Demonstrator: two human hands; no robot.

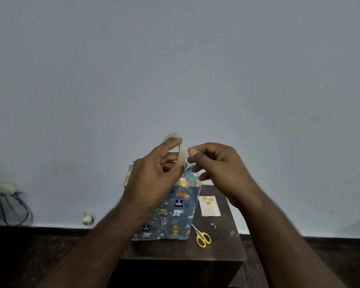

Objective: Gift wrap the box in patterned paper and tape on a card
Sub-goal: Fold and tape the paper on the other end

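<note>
Above the wrapped box point(175, 206), the tape roll point(178, 147) is gripped by the left hand point(154, 175). Its free end is apparently pinched by the right hand point(214, 165). A short strip should be drawn out taut, kept clear of itself.

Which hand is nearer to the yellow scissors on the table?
Right. The right hand is raised above the scissors; the left hand, holding the tape roll, is farther left.

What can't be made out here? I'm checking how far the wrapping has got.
- Head view: the left hand covers the wrapped box's top folds.
- The tape roll's free end at the right hand's fingertips is too small to make out.
- The card's writing is too small to read.
</note>
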